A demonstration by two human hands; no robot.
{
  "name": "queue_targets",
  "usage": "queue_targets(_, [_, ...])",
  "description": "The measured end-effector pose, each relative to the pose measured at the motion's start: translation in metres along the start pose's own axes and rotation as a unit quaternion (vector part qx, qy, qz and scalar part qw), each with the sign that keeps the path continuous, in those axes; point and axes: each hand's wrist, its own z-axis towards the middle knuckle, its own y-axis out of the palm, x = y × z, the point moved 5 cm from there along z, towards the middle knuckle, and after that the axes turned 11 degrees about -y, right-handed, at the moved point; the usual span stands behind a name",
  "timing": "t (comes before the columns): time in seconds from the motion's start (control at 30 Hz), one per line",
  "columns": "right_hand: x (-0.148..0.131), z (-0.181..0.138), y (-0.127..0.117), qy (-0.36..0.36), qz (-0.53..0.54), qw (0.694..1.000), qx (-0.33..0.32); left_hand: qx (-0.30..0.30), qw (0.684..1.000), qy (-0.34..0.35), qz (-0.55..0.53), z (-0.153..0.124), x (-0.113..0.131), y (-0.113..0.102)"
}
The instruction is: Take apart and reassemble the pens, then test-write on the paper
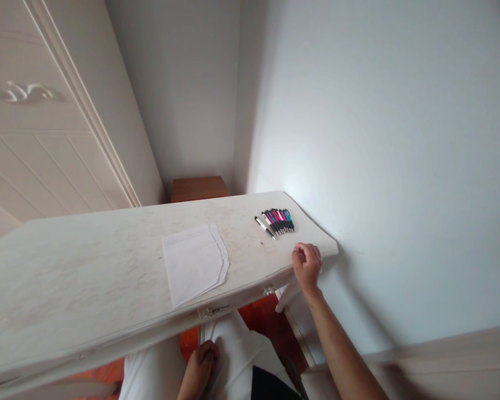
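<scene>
My right hand (307,263) rests on the table's front edge near its right end, fingers curled into a loose fist with nothing visible in it. Just beyond it lies a fanned row of several pens (280,220) in pink, teal, blue and white with black grips. A white pen (265,227) sits slightly apart at the left of that row. Down on my lap is my left hand (201,364), its fingers folded in and no object showing. Sheets of white paper (195,265) with torn right edges lie stacked on the table, left of the pens.
The long white table (87,261) has a scuffed top and meets a pale wall (383,139) at its right end. A white panelled cabinet (66,116) stands beyond it at left. Behind the table is a brown wooden piece (200,188). Reddish flooring (270,325) shows below.
</scene>
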Motion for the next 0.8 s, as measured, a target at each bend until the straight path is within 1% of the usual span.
queue_targets(0.2, [-0.002, 0.001, -0.001, -0.001, 0.004, 1.000, 0.001, -0.001, 1.000, 0.012, -0.013, 0.002, -0.004, 0.002])
queue_targets(0.37, [-0.001, 0.000, 0.000, 0.009, 0.004, 1.000, -0.001, 0.021, 1.000, -0.011, -0.011, 0.004, -0.006, 0.001])
queue_targets(0.63, [-0.002, 0.001, -0.001, 0.004, 0.002, 1.000, 0.001, 0.030, 1.000, 0.000, -0.009, 0.010, -0.015, 0.002])
queue_targets(0.8, [-0.001, 0.001, -0.001, 0.010, 0.002, 1.000, 0.000, 0.025, 1.000, 0.003, -0.011, 0.007, -0.012, 0.000])
